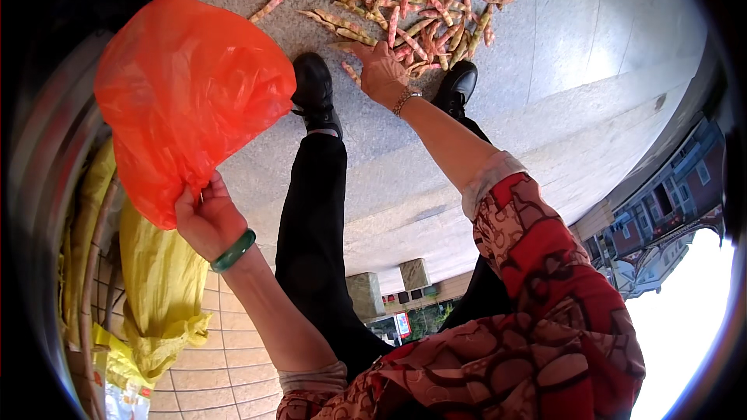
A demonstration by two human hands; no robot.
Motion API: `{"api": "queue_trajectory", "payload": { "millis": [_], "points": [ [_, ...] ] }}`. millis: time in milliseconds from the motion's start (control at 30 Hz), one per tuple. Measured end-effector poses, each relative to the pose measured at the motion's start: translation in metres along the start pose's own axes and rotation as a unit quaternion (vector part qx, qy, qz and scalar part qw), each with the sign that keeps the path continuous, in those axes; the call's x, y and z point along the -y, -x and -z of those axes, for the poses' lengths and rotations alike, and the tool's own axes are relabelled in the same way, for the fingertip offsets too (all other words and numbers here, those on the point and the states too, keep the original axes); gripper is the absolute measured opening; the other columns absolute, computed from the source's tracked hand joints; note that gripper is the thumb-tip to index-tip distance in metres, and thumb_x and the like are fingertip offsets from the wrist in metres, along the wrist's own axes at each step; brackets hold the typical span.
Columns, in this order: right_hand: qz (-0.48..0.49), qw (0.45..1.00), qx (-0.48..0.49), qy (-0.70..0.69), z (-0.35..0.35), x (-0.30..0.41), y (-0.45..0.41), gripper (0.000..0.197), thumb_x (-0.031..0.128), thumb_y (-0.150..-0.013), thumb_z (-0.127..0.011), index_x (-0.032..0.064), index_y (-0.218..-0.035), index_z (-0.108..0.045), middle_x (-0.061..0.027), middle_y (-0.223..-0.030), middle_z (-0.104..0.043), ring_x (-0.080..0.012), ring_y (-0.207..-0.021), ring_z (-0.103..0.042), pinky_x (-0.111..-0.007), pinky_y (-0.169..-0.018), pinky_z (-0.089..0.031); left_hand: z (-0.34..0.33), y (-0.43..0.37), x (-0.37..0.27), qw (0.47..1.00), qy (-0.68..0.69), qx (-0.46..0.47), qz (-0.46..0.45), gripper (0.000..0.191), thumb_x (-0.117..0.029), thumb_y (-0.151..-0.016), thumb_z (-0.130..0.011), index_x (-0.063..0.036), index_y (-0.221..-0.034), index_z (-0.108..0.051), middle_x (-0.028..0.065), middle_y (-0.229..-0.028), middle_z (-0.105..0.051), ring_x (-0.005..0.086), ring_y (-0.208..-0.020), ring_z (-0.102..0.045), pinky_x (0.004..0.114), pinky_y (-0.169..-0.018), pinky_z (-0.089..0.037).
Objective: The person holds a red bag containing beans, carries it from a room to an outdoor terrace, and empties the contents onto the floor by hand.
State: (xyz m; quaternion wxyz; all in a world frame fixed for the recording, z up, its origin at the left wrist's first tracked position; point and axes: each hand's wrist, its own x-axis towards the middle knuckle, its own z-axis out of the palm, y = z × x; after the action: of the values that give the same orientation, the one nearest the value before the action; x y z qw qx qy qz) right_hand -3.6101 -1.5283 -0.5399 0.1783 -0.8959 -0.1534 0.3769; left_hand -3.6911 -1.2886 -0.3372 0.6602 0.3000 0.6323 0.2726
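Note:
My left hand (211, 219) pinches the edge of a red plastic bag (192, 87), which bulges out above it at the left. A green bangle (234, 251) circles that wrist. Over the near edge of a loose heap of bean pods (435, 14), mottled pink and pale yellow, my right hand (382, 73) reaches down with its back towards me. Its fingertips are partly hidden among the pods, so whether they grip one is unclear. A metal watch or bracelet (406, 100) is on the right wrist. What the bag contains cannot be seen.
The pods lie on grey stone paving (560, 29), between and beyond my black left shoe (315, 90) and right shoe (457, 86). Yellow woven sacks (160, 280) and a wooden stick (96, 256) are at the left, by tan tiles (245, 356). Stone blocks (365, 294) show behind me.

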Motion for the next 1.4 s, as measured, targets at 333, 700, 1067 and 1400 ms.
{"api": "queue_trajectory", "payload": {
  "millis": [333,700,1067,1400],
  "points": [
    [0.072,0.994,0.039,-0.071,0.021,0.035,-0.047,0.058,0.007,-0.077,-0.051,0.0201,-0.132,-0.036,-0.0166,-0.114,-0.049,-0.0357,-0.096,-0.056,-0.044,-0.074,-0.049,-0.002,0.002,0.0,1.0,0.0,-0.011,0.001,0.041,0.004,-0.079,-0.047,0.0035,-0.119,-0.042,0.0169,-0.113,-0.052,0.0265,-0.098,-0.054,0.035,-0.084,-0.048],
    [-0.073,0.948,-0.299,-0.084,0.063,0.044,-0.104,0.032,0.011,-0.075,-0.055,0.012,-0.108,-0.055,-0.016,-0.103,-0.052,-0.0345,-0.084,-0.059,-0.045,-0.068,-0.048,0.007,-0.003,-0.004,1.0,0.006,0.002,0.004,0.04,0.005,-0.079,-0.048,0.0039,-0.119,-0.043,0.0171,-0.113,-0.052,0.0257,-0.098,-0.054,0.035,-0.083,-0.049],
    [0.078,0.98,-0.178,-0.033,0.054,0.011,-0.122,0.02,0.022,-0.078,-0.062,0.009,-0.093,-0.062,-0.0141,-0.079,-0.063,-0.0309,-0.073,-0.061,-0.041,-0.064,-0.05,0.002,-0.002,-0.002,0.999,0.047,-0.002,0.025,0.039,0.007,-0.077,-0.049,0.0045,-0.116,-0.045,0.0185,-0.11,-0.054,0.0275,-0.094,-0.056,0.036,-0.081,-0.049],
    [0.02,0.98,-0.156,-0.119,0.037,0.05,-0.119,0.022,0.013,-0.076,-0.056,0.0088,-0.097,-0.063,-0.0185,-0.093,-0.06,-0.0366,-0.08,-0.059,-0.045,-0.072,-0.049,0.003,-0.001,-0.004,0.999,0.02,0.012,0.025,0.04,0.006,-0.079,-0.049,0.0038,-0.119,-0.043,0.0164,-0.114,-0.051,0.0257,-0.098,-0.053,0.035,-0.083,-0.049]
  ]
}}
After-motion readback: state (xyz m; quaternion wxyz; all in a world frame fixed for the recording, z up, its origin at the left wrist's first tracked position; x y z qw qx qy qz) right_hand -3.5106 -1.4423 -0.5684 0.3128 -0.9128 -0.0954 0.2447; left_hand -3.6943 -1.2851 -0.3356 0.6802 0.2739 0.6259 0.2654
